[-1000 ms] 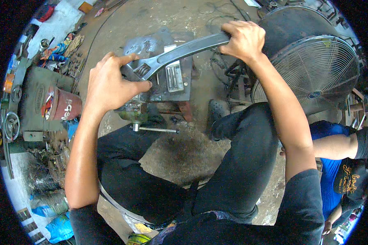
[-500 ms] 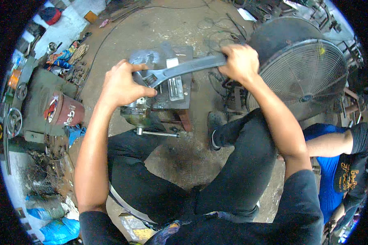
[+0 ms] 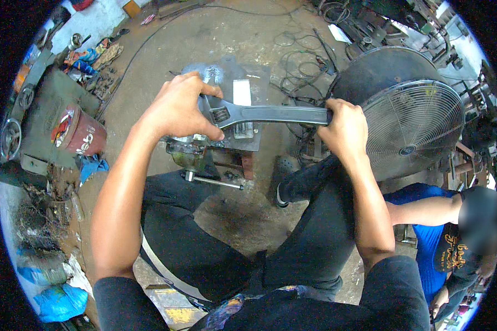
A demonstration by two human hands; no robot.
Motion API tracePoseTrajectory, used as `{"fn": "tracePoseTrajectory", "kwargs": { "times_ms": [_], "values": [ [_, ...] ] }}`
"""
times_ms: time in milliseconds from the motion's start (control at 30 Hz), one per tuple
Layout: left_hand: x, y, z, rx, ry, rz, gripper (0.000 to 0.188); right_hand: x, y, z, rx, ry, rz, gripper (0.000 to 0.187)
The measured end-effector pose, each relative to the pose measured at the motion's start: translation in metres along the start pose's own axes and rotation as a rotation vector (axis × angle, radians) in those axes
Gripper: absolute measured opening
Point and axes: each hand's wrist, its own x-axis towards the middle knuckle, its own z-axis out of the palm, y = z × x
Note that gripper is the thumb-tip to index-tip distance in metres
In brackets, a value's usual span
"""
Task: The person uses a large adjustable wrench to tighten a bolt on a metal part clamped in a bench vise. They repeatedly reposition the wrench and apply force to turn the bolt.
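Note:
A large grey adjustable wrench lies nearly level across the view, above a small metal-topped table. My left hand grips its head, with thumb and fingers on opposite sides of the jaw. My right hand is wrapped round the end of the handle. Just below my left hand is a greenish bench vise, its sliding bar handle pointing right. Whatever the wrench's jaw might be touching is hidden behind my left hand. A white-topped block sits on the table, partly covered by the wrench.
A big round floor fan stands at the right, close to my right hand. Cables coil on the floor beyond. A red bucket is at the left. At the lower right is another person in a dark shirt, beside something blue.
The wrench has swung from a slant to nearly level, its handle end moving right and nearer with my right hand. My left hand has shifted slightly right. The whole view has also moved a little.

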Motion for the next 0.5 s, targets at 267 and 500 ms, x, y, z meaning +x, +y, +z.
{"fn": "tracePoseTrajectory", "kwargs": {
  "times_ms": [267, 500],
  "values": [
    [-0.003, -0.001, 0.005, -0.037, 0.041, -0.007, 0.07, 0.002, -0.004, 0.003, -0.045, -0.036, 0.036, 0.036],
    [0.004, -0.001, 0.005, -0.013, 0.032, -0.022, 0.072, 0.01, 0.005, -0.004, 0.016, -0.125, -0.111, 0.033]
  ]
}}
